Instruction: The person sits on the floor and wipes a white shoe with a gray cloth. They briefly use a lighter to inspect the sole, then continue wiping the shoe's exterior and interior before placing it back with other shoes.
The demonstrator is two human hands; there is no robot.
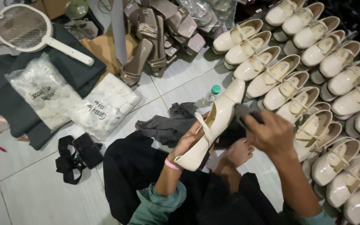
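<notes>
A person sits on a pale tiled floor [30,183], seen from above, and only forearms, hands, dark-clothed legs and one bare foot show; the body is cut off at the bottom edge. The left hand [186,143] has its grip closed around a cream block-heeled shoe [213,125], held from beneath, so most of its fingers are hidden behind the sole and strap. The shoe is glossy, with a thin strap across the instep; its toe points down toward the lap and its heel points up toward a small clear bottle with a green cap [211,95] just beyond it. The right hand [271,133] is just right of the shoe, its grip closed on a dark grey cloth [244,112] pressed against the shoe's side; most of the cloth is hidden under the fingers. To the right of the shoe, rows of matching cream shoes [313,83] crowd the floor and run off the right and top edges. Just left of the shoe lies a crumpled grey rag [169,123]. Farther left are a black phone on a strap [86,150] and two clear bags of white pieces [76,98], whose contents are hard to make out. Above the shoe stands a pile of taupe sandals [155,37]. Open floor remains only at the lower left, well apart from the shoe.
</notes>
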